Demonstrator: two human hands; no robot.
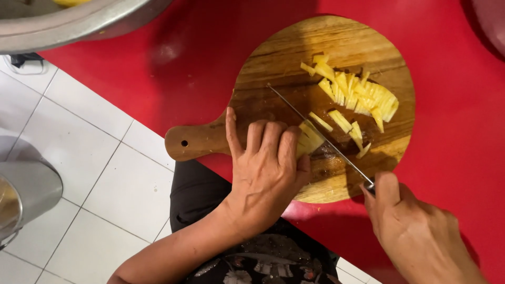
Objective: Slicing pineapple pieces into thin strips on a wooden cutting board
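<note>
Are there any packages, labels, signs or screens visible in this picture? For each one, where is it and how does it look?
None: no package, label, sign or screen is in view.
What shows instead: a round wooden cutting board on a red table, with yellow cut strips.
The left hand holds a yellow piece; the right hand holds a knife.

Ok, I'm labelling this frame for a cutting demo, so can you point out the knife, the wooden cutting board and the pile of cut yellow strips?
knife point(315, 131): head view, middle of the blade.
wooden cutting board point(194, 141): head view, on its handle.
cut yellow strips point(363, 97): head view, centre of the pile.
</note>
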